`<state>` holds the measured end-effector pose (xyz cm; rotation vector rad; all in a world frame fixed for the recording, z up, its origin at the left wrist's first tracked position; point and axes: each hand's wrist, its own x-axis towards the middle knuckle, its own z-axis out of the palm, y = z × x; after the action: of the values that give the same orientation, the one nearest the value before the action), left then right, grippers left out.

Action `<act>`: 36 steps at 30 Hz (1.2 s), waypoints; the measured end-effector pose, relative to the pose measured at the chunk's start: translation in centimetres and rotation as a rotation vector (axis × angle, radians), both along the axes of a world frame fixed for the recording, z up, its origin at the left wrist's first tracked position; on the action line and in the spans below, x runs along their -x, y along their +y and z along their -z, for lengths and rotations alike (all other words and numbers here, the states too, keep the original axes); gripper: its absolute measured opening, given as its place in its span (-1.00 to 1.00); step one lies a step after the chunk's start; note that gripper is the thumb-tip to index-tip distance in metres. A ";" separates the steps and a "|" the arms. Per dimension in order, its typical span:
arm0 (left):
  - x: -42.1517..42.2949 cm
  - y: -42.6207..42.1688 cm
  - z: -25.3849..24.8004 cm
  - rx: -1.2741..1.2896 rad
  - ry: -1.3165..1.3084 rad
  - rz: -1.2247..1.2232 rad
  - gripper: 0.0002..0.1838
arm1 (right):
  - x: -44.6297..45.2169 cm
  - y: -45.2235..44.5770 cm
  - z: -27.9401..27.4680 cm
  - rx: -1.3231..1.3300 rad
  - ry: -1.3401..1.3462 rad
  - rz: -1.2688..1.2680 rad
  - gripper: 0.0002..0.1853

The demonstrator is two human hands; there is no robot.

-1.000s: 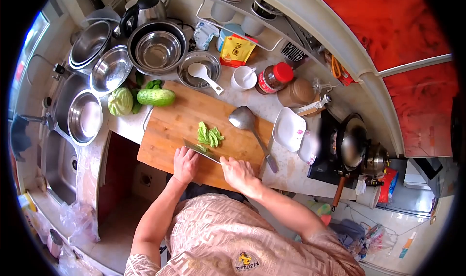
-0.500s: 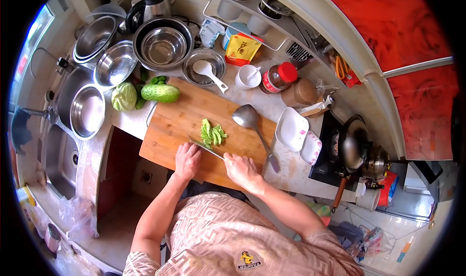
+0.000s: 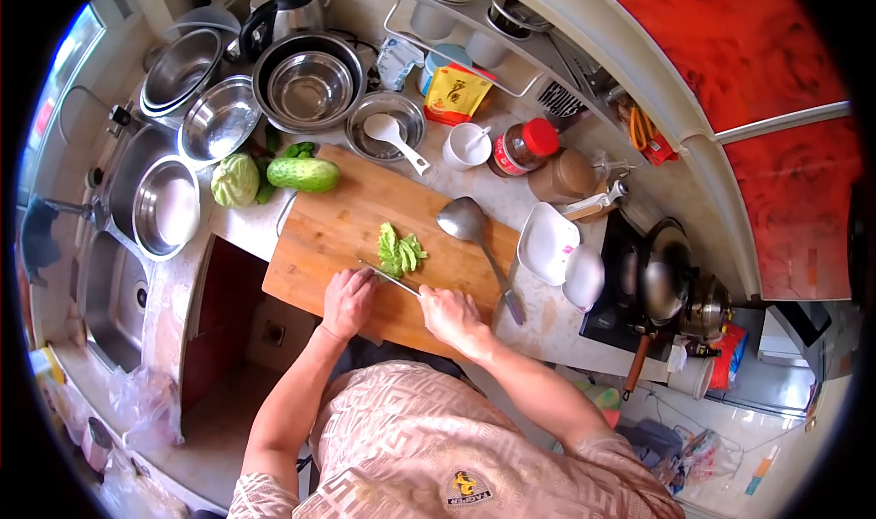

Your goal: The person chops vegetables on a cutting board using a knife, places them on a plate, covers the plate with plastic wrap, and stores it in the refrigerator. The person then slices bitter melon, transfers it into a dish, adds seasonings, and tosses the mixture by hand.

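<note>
My right hand (image 3: pixel 449 316) is closed round the handle of a knife (image 3: pixel 391 277), whose blade slants up and left over the wooden cutting board (image 3: pixel 319 218). Beside the blade's far end, my left hand (image 3: pixel 349 300) rests on the board with its fingers bent together; anything under them is too small to make out. Cut green leaf pieces (image 3: pixel 400 250) lie just beyond the blade. Farther right, a metal ladle (image 3: pixel 464 220) lies across the board's right part.
A cucumber (image 3: pixel 303 174) touches the board's back left corner, near a cabbage (image 3: pixel 234 181). Metal bowls (image 3: pixel 310 88) stand behind. At the right are white dishes (image 3: pixel 547 243), a red-lidded jar (image 3: pixel 525 147) and a wok (image 3: pixel 666 268). A sink (image 3: pixel 114 300) is at the left.
Since a second ago the whole view has shifted slightly. The knife blade and my left fingers have moved a little; both hands keep their places at the board's near edge.
</note>
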<state>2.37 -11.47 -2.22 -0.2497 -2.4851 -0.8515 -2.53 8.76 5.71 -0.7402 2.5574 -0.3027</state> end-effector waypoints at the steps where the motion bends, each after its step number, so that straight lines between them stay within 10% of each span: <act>1: -0.2 -0.3 0.0 -0.035 -0.004 -0.017 -0.78 | -0.2 0.1 -0.5 0.026 0.009 0.009 -0.84; 36: -1.3 -1.0 0.4 -0.032 -0.064 0.034 -0.70 | -0.6 -1.4 0.6 0.001 0.066 -0.031 -0.82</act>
<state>3.67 -12.48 -2.58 -0.2575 -2.5308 -0.9263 -1.96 7.33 5.14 -0.8020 2.6054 -0.2742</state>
